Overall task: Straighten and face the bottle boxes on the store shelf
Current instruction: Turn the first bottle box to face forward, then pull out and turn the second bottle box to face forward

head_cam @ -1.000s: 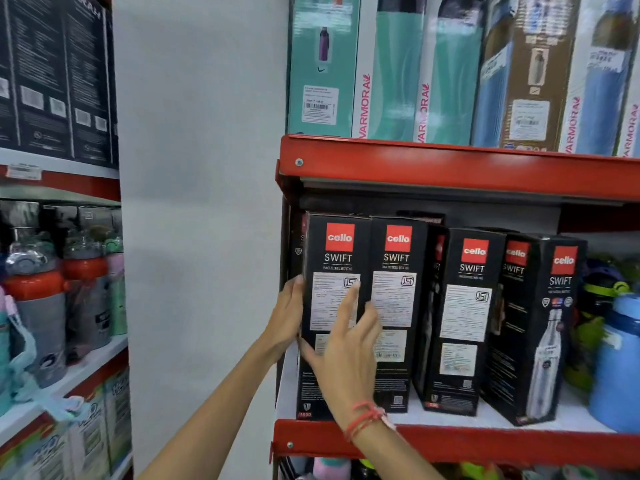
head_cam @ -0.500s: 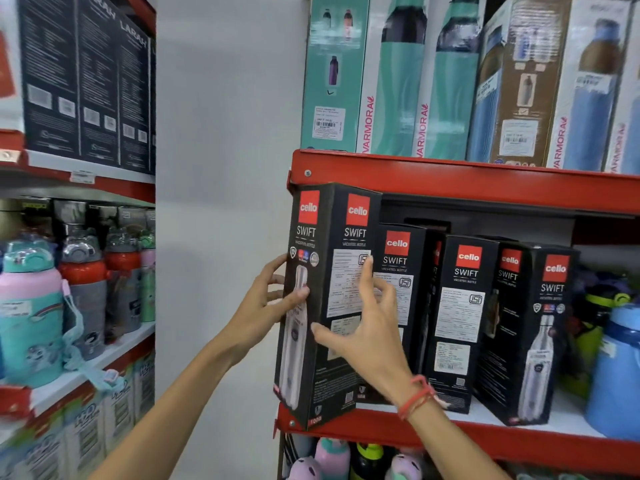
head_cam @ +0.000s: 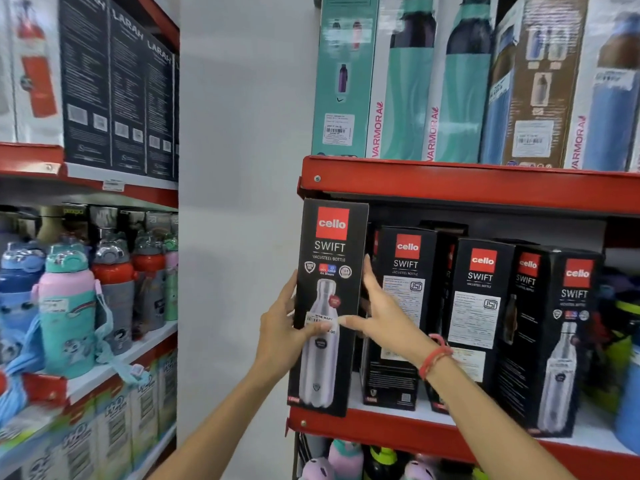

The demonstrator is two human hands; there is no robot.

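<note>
A tall black Cello Swift bottle box (head_cam: 329, 258) stands at the left end of the red shelf (head_cam: 381, 433), its bottle-picture face turned toward me. My left hand (head_cam: 282, 336) grips its left edge with the thumb on the front. My right hand (head_cam: 384, 315) holds its right side, thumb on the front. To the right stand three more black Cello boxes (head_cam: 407, 306), (head_cam: 479, 306), (head_cam: 568, 334). The first two show their label sides. The third is angled and shows its bottle picture.
Teal and blue Varmora boxes (head_cam: 408, 81) fill the shelf above. A white wall (head_cam: 242, 202) lies left of the rack. Further left, another rack holds dark Larah boxes (head_cam: 117, 84) and kids' bottles (head_cam: 65, 306). Coloured bottles (head_cam: 627, 341) crowd the right end.
The leftmost box was pulled out from the row and turned, so its bottle-picture front now faces me instead of the label side. Both hands shifted with it.
</note>
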